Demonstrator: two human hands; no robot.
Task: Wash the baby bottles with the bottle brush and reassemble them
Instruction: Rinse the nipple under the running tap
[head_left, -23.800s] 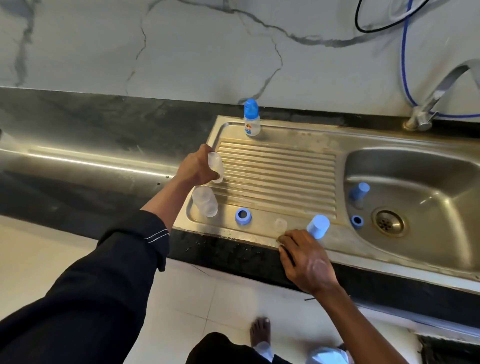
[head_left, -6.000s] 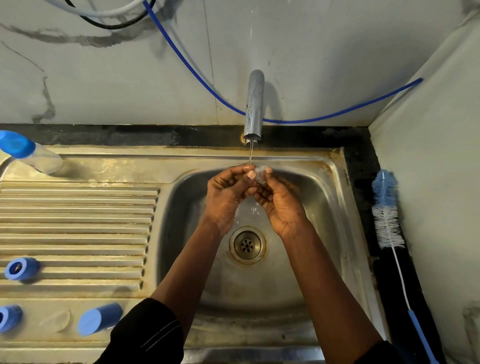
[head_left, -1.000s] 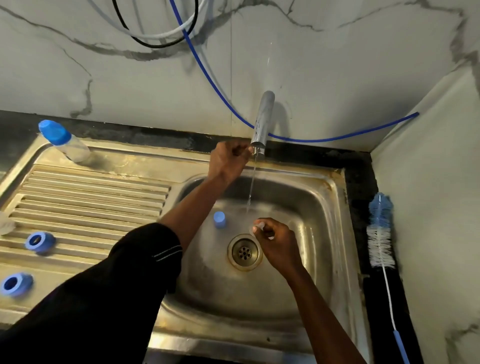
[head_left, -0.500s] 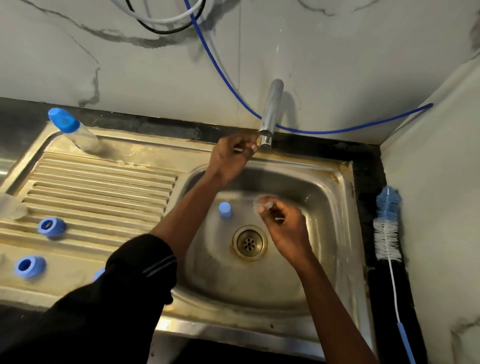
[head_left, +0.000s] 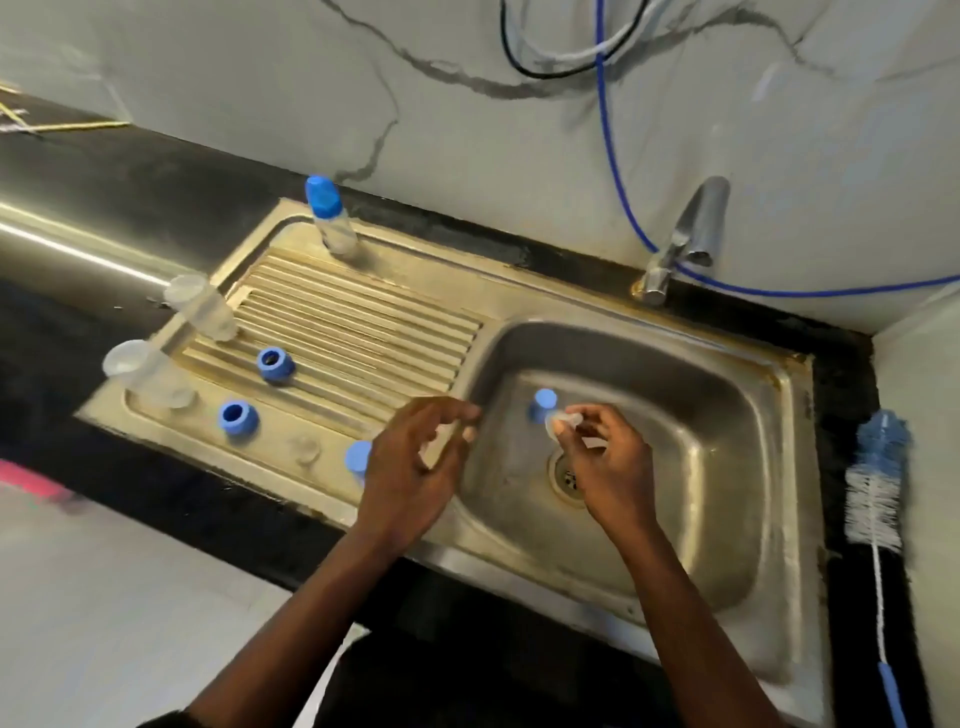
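Gleaming sink (head_left: 519, 291) in black counter (head_left: 156, 176), bottle brush (head_left: 872, 499) alongside, veined wall (head_left: 260, 78) behind.

Back wall (head_left: 260, 78): pale marble-look surface with dark grey veins. A plain, pale side wall (head_left: 930, 364) meets it at the right corner. Black stone counter (head_left: 130, 176) runs along the back wall; it is glossy, with a bright reflected streak at left. Stainless sink unit (head_left: 519, 291) is set into the counter, ribbed drainer left, basin right, rim stained yellow-brown. Chrome tap (head_left: 698, 223) stands at the basin's back edge. Blue hose (head_left: 600, 78), black cable (head_left: 511, 62) and white cable (head_left: 571, 54) hang on the wall above. Floor (head_left: 104, 597): pale, smooth. Pink blurred object (head_left: 26, 480) at far left, unidentifiable.
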